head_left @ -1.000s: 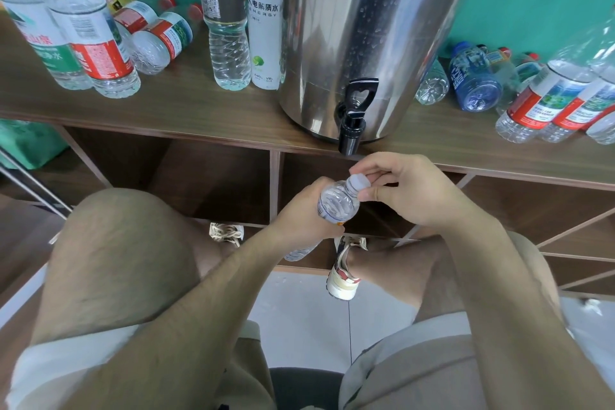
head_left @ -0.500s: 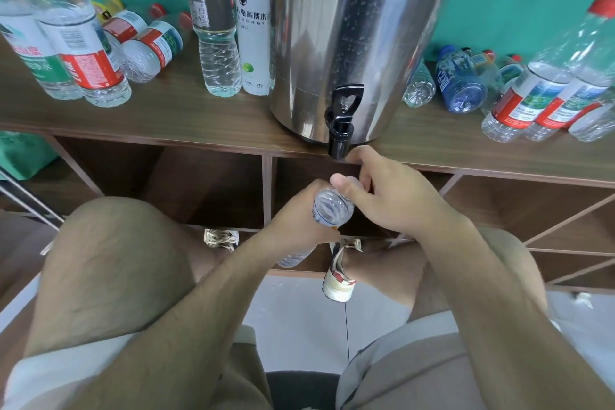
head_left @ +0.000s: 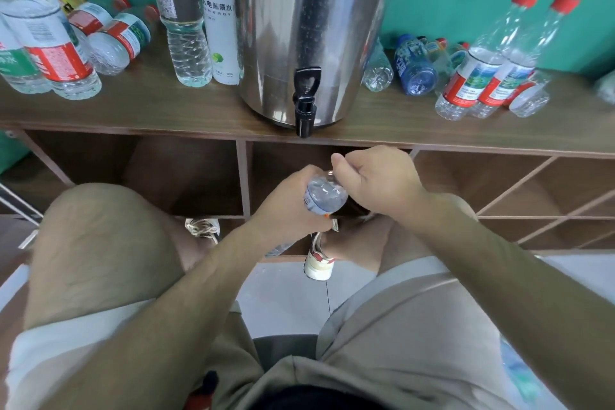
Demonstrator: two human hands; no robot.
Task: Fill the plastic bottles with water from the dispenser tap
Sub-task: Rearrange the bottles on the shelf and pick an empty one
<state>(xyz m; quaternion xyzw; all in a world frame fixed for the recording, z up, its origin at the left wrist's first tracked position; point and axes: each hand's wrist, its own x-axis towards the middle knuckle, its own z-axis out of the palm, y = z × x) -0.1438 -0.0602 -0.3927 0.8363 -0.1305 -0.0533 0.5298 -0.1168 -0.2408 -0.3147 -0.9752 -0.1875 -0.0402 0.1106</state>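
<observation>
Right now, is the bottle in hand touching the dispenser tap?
Apart. Head view: the bottle, gripped by the left hand, sits below the tap, with the shelf edge showing between them.

I count 1 steel dispenser [head_left: 306, 27] with 1 black tap [head_left: 304, 100], and 1 small bottle [head_left: 324, 195] near me. Left of the dispenser stand 4 upright bottles [head_left: 50, 43], and right of it 2 standing red-capped bottles [head_left: 479, 76]. Near me on the floor are 2 shoes [head_left: 319, 260].

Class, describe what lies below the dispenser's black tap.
Left hand grips a small clear bottle below the tap; right hand curls over its top, hiding cap and mouth.
</observation>
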